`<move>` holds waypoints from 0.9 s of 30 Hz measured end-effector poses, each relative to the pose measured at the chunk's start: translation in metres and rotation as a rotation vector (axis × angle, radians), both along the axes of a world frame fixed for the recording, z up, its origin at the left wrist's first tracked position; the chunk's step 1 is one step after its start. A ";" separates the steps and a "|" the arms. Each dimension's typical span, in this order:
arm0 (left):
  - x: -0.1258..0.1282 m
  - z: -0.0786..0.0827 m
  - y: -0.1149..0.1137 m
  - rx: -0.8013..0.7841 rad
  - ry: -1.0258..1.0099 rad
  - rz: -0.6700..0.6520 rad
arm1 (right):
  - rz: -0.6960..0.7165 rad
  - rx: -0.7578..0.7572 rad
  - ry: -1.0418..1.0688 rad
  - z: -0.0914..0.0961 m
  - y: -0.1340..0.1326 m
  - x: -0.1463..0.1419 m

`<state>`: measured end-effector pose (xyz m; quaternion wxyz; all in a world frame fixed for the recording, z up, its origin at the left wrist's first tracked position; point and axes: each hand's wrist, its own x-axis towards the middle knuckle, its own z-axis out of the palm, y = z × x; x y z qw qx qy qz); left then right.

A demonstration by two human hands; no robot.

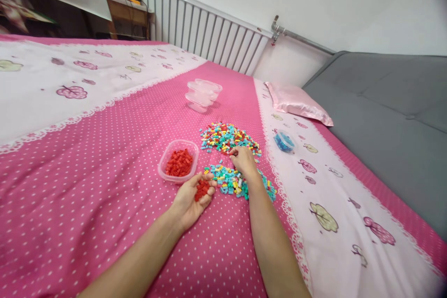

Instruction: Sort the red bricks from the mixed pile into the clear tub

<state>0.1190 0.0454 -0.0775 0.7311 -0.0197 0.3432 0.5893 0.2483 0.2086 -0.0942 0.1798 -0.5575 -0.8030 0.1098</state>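
Cupped palm up, my left hand holds a heap of small red toy bricks. Just beyond it stands a clear plastic container with more red bricks inside. My right hand reaches to the near edge of a mixed pile of coloured bricks; its thumb and fingers are pinched together, with a bit of red showing at the tips. Under my right wrist spreads a second pile, mostly turquoise, green and yellow.
Stacked empty clear containers stand farther back on the pink dotted bedspread. To the right sits a small container of blue pieces. A pink pillow lies against the grey headboard. A white radiator lines the wall.
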 end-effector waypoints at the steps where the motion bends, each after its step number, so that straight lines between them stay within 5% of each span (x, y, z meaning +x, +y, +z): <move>1: 0.000 0.000 0.000 0.001 -0.005 0.000 | -0.004 0.006 0.011 0.001 0.000 0.000; 9: 0.001 0.002 0.001 -0.021 0.024 -0.001 | 0.101 -0.069 0.138 0.008 -0.008 -0.010; 27: 0.000 -0.002 0.001 0.008 -0.013 0.002 | 0.235 0.033 0.135 -0.005 -0.007 -0.015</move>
